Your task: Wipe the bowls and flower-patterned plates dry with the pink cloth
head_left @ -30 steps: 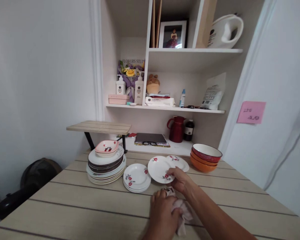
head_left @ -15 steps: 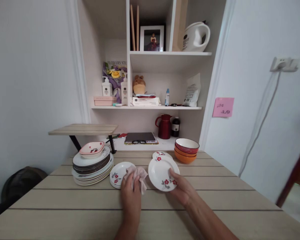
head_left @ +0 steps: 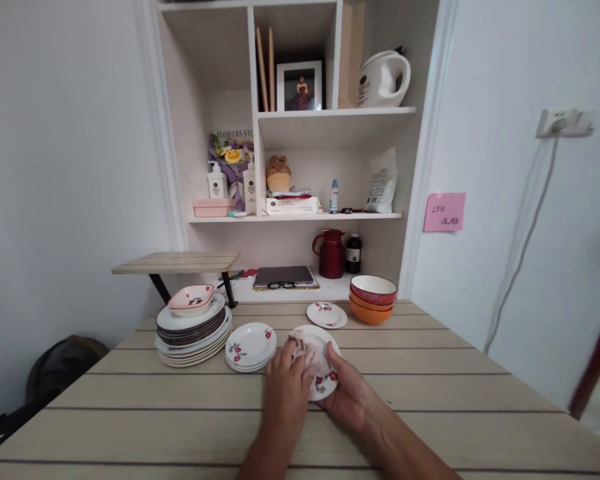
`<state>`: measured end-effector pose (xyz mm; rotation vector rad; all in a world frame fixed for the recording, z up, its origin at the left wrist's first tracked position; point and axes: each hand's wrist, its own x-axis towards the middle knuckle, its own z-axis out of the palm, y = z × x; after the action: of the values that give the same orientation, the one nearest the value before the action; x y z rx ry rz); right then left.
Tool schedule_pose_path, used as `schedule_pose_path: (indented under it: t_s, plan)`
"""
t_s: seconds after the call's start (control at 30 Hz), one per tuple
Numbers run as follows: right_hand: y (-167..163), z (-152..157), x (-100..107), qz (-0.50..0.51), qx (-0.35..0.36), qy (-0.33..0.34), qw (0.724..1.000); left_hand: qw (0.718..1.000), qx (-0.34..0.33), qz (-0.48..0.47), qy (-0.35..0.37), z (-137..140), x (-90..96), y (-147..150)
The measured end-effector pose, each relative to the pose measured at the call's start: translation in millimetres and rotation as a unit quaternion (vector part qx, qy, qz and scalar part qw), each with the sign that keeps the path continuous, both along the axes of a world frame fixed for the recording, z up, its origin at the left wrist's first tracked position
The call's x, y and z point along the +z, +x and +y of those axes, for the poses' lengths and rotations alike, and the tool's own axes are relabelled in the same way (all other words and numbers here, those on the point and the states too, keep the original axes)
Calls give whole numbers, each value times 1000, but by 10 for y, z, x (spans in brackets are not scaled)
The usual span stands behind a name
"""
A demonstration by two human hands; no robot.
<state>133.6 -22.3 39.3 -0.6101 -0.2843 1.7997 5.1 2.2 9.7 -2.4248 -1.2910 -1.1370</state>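
I'm swinging the pink cloth (head_left: pixel 314 350), clutched in the left hand (head_left: pixel 286 380), from over the 3-plate stack (head_left: pixel 251 345) onto the flowered plate (head_left: pixel 325 385) the right hand (head_left: pixel 353 397) is gripping alongside; wiping is apparently starting.

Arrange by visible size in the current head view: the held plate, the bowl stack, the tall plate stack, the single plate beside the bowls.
1. Tall plate stack
2. Held plate
3. Bowl stack
4. Single plate beside the bowls

Nearness to the camera may enlarge the held plate.
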Motion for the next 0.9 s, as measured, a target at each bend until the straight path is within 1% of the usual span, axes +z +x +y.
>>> schedule_pose_path:
  t_s: [0.07, 0.1, 0.17, 0.27, 0.37, 0.43, 0.5, 0.6, 0.67, 0.77, 0.83, 0.9]
  plan:
    - [26, 16, -16, -12, -9, -1, 1000, 998, -44, 35, 3, -2, -28, 35]
    - [38, 22, -27, -20, -9, -4, 1000, 997, -55, 46, 8, -3, -44, 50]
    - [61, 25, -50, -33, -2, -2, 999, 996, -60, 60, 19, -9, -70, 71]
    - [76, 7, -73, -46, 10, 20, 999, 995, -61, 70, 39, -23, -79, 69]
    - [52, -19, -83, -61, 33, 48, 996, 992, -66, 70, 85, -37, -54, 53]
    - [13, -34, -85, -62, 41, 65, 995, 990, -40, 66, 117, -43, -26, 42]
    - [-33, -41, -86, -60, 32, 71, 995, 991, 18, 54, 123, -48, 9, 25]
    - [-81, -32, -90, -50, 10, 68, 996, 991, 99, 36, 87, -58, 65, -28]
    - [-78, -14, -90, -41, 11, 69, 997, 990, 124, 34, 57, -67, 97, -70]
    - [-9, 16, -72, -29, 16, 77, 996, 990, 124, 40, 44, -77, 119, -101]
    - [58, 23, -54, -20, 11, 81, 996, 991, 106, 38, 71, -78, 104, -82]
    - [112, 16, -46, -17, 13, 80, 997, 990, 69, 35, 122, -75, 67, -40]
